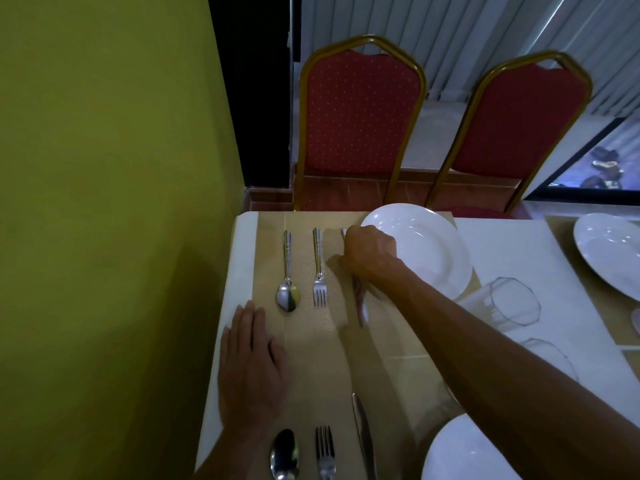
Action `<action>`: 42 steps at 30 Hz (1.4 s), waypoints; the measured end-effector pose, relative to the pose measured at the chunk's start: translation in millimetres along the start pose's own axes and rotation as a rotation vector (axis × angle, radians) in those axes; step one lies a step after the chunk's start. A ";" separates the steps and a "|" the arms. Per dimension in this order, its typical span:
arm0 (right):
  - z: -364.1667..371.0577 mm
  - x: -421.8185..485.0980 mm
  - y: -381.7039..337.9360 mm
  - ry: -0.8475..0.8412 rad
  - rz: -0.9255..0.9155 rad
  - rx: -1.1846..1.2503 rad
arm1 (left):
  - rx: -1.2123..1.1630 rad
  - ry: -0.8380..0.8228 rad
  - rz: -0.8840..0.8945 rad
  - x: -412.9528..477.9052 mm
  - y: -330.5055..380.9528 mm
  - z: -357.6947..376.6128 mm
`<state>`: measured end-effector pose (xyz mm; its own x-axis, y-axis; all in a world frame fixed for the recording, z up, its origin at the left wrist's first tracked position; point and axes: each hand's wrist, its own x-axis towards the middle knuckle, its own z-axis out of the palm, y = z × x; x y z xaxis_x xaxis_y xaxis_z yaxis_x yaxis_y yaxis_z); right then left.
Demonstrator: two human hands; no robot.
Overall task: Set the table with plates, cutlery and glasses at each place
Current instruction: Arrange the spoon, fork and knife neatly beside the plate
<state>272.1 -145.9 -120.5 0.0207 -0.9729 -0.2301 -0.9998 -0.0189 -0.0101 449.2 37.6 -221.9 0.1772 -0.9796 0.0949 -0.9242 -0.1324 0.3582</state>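
Observation:
At the far place a spoon point(287, 282) and a fork point(318, 268) lie side by side on the tan placemat point(311, 344). My right hand point(369, 252) grips a knife point(362, 306) just right of the fork, beside a white plate point(429, 251); the blade points toward me and looks blurred. My left hand point(251, 365) rests flat on the mat's left edge, holding nothing. At the near place lie a spoon point(284, 453), a fork point(325, 452) and a knife point(363, 434) next to another white plate point(464, 452). Two clear glasses point(512, 303) point(550, 358) stand right of my forearm.
Two red chairs with gold frames point(360, 112) point(519, 123) stand at the table's far edge. A green wall point(104, 168) runs close along the left side. A third white plate point(609, 251) sits on another mat at the right.

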 end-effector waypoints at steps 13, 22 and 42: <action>5.6 -11.2 -10.0 -0.004 -0.057 -0.217 | 0.009 -0.012 -0.003 0.1 1.0 -0.2; -1.6 -3.3 -15.2 -0.035 -0.021 -0.152 | 0.000 -0.013 -0.003 1.3 1.1 0.0; 7.5 7.3 -16.3 -0.046 0.007 -0.067 | -0.003 -0.003 0.011 1.3 -1.3 3.0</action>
<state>288.5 -150.9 -129.3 0.0127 -0.9614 -0.2749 -0.9980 -0.0294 0.0568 449.7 36.1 -225.0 0.1657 -0.9815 0.0960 -0.9252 -0.1210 0.3596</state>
